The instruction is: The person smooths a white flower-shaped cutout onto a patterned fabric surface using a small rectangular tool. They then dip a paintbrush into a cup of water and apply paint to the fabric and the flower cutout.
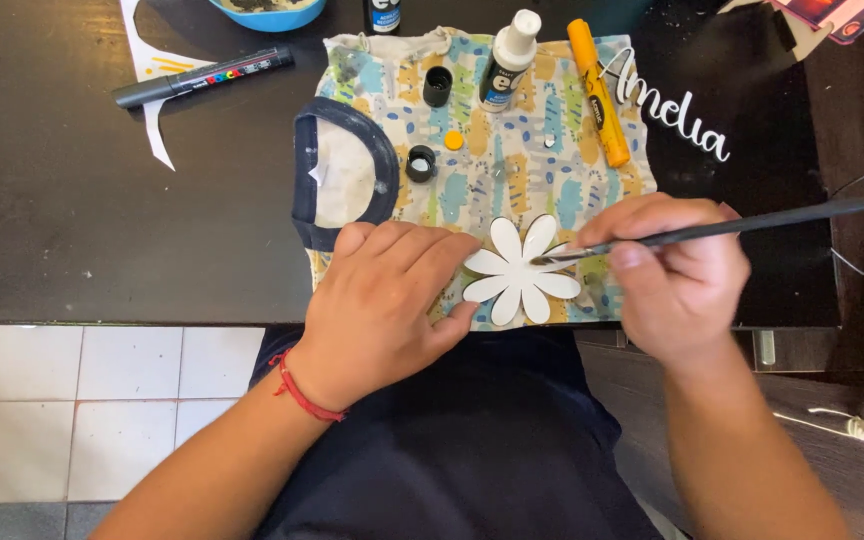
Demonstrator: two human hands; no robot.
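both forearms are bare, with no sleeves in view. the left hand (pixel 382 300) has a thin red cord bracelet (pixel 304 395) knotted round its wrist, while the right hand (pixel 677 275) wears nothing. a dark navy garment (pixel 462 440) covers the lap between the arms.

On your dark surface (pixel 62 200) lay a black marker (pixel 202 77), an orange marker (pixel 597 92), a white paint bottle (pixel 508 60), two small caps (pixel 429 125), and what looked like a blue bowl (pixel 270 12).
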